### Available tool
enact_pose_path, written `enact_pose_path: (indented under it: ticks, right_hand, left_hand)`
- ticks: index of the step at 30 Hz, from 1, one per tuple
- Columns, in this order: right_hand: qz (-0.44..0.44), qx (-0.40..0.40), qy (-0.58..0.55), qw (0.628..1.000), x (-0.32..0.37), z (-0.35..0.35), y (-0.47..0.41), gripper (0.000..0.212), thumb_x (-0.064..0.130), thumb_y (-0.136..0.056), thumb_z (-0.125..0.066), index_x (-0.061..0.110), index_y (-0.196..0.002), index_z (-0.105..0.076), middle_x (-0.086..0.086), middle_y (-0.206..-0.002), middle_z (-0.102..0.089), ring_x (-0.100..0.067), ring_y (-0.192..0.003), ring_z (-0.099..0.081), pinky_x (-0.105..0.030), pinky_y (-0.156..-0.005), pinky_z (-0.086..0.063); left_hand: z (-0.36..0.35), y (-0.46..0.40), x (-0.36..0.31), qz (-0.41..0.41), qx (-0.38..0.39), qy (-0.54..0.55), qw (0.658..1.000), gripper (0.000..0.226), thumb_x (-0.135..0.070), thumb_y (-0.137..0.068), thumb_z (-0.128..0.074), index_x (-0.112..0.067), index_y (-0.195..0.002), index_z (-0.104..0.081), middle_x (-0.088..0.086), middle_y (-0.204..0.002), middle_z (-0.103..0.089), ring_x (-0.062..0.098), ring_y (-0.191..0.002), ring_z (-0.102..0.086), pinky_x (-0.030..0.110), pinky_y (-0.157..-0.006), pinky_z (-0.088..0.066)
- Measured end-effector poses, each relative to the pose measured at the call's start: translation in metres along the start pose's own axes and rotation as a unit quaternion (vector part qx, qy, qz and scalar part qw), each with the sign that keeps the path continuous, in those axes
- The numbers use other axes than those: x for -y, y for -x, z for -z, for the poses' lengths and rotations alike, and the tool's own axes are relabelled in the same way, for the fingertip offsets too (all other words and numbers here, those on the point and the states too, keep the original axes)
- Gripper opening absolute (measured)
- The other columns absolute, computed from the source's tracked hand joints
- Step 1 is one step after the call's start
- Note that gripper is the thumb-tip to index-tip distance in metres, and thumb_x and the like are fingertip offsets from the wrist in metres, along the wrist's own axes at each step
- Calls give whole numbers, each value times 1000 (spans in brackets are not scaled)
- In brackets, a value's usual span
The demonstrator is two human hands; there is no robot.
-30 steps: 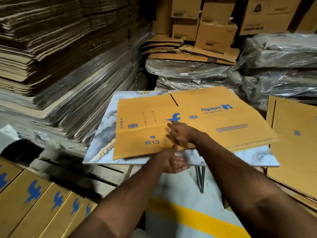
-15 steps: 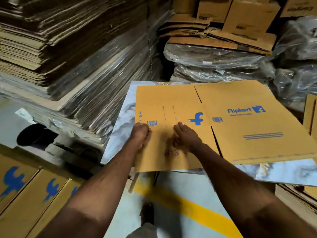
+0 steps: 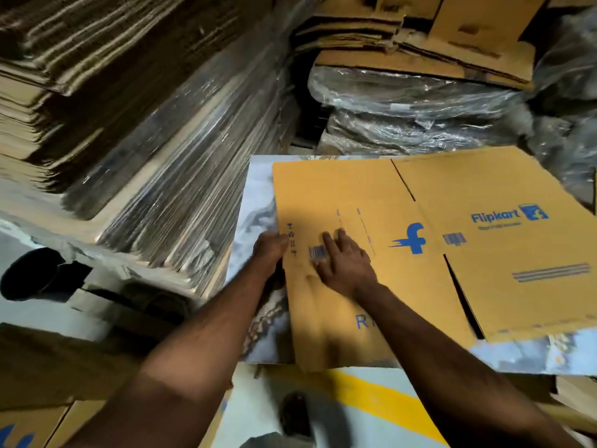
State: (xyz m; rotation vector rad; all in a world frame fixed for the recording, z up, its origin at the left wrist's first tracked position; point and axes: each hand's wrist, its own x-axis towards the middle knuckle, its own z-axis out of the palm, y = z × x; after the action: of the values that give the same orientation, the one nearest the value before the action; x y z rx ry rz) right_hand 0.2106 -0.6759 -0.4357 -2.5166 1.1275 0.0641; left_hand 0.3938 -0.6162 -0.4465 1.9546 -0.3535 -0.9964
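A flattened yellow-brown carton (image 3: pixel 420 195) with blue Flipkart print lies on a marble-patterned table top (image 3: pixel 255 202). Its near left corner hangs slightly over the table's front edge. My left hand (image 3: pixel 269 250) is at the carton's left edge, fingers curled round that edge. Beside it, my right hand (image 3: pixel 342 263) lies flat on the carton's left panel, fingers spread and pressing next to a printed barcode.
Tall stacks of flattened cardboard (image 3: pixel 113 124) rise close on the left. Plastic-wrapped bundles (image 3: pixel 403 118) with loose cartons on top stand behind the table. More printed cartons (image 3: pixel 32 425) lie at lower left. A yellow floor line (image 3: pixel 371 392) and my foot (image 3: pixel 295 415) show below the table.
My left hand rose from below the table's front edge to the carton's left edge. My right hand slid left across the panel to the barcode. The view swung left and closer.
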Motion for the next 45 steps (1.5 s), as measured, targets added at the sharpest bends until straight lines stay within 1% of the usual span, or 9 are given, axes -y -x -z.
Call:
enact_pose_path:
  ticks: [2,5,10,14,18,22,27,37,45]
  right_hand:
    - [1,-2,7,1000,2,2,-3,72,61,-96,-37,26,-156,-16,-12,-157,-22,-31,-144,-24,-51,-112,-27]
    - [8,16,42,999,5,6,-5,72,68,-93,-35,27,-151,-21,-9,-147,-30,-33,-137,-30,-54,-106,-32]
    - [-18,-20,41,999,18,31,0,82,80,-82,-30,26,-144,-30,-12,-147,-31,-34,-135,-29,-61,-100,-33]
    - [-58,24,39,997,22,64,1,106,87,-77,-34,20,-155,-8,-13,-163,-8,-38,-147,-15,-65,-108,-28]
    - [-114,-41,14,993,18,100,7,89,66,-90,-40,17,-155,-6,-13,-163,-11,-38,-146,-19,-65,-107,-32]
    - [-64,-106,0,992,15,165,19,67,44,-95,-43,13,-151,-23,-19,-148,-39,-40,-132,-42,-54,-102,-43]
    - [-42,-190,1,981,17,260,61,53,31,-90,-46,19,-141,-36,-15,-118,-55,-40,-114,-53,-52,-91,-50]
    - [-179,-287,121,933,-37,337,176,40,13,-93,-51,14,-133,-46,-12,-125,-52,-36,-118,-53,-51,-89,-47]
    - [-52,-277,123,952,-135,289,227,67,-5,-83,-51,25,-142,-43,-2,-144,-52,-34,-119,-58,-41,-87,-52]
  left_hand:
    - [-7,-33,8,1,46,14,999,50,-39,-54,-68,-6,-91,-74,13,-91,-75,32,-86,-73,52,-82,-58]
    - [-13,-22,-17,5,50,14,999,59,-46,-62,-69,-6,-104,-71,15,-109,-72,30,-97,-70,47,-92,-55]
    - [-21,-4,-62,-9,87,-103,991,74,-71,-75,-60,-7,-113,-69,10,-109,-71,26,-98,-68,37,-90,-54]
    - [-32,24,-107,-77,133,-221,963,46,-52,-94,-57,-7,-91,-64,9,-80,-65,25,-80,-62,29,-69,-44]
    - [-56,47,-142,-166,88,-234,954,47,-50,-94,-56,-5,-101,-68,13,-94,-69,28,-90,-65,32,-73,-44]
    - [-72,81,-192,-190,62,-115,973,37,-38,-91,-62,-3,-102,-68,18,-97,-70,29,-86,-69,30,-66,-50]
    - [-84,155,-264,-193,75,78,975,25,-17,-94,-61,-9,-70,-54,8,-58,-48,7,-27,-43,11,-29,-27]
    - [-136,283,-317,-289,93,249,919,19,-10,-92,-63,-5,-74,-59,1,-66,-52,11,-46,-43,17,-40,-28]
    - [-154,296,-250,-141,184,325,917,4,-10,-92,-50,-11,-90,-54,10,-90,-57,22,-82,-58,39,-76,-51]
